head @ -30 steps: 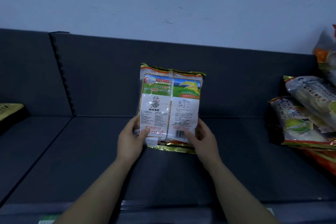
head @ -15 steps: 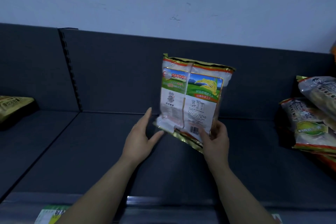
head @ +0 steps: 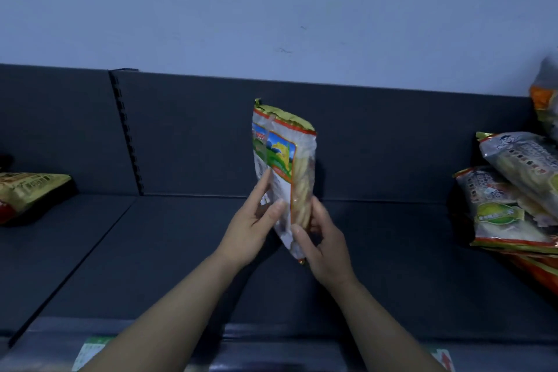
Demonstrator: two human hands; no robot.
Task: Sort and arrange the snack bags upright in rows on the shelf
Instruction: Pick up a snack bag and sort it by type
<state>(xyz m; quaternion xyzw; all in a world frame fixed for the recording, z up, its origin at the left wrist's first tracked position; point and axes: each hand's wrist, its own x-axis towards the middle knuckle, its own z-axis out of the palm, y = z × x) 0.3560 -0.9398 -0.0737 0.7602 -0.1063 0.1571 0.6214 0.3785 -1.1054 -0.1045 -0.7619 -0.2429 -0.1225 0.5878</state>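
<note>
Both forearms bare, reaching forward and converging at centre. My left hand [head: 252, 222]: fingers nearly straight, pointing up, laid with the thumb against the face of the snack bag [head: 283, 160]. My right hand [head: 326, 240]: thumb on the bag's near edge, fingers curled behind, gripping its lower end.

The 1 head-worn view looks forward and slightly down, close over the shelf [head: 181, 251], facing the wall [head: 271, 9].
</note>
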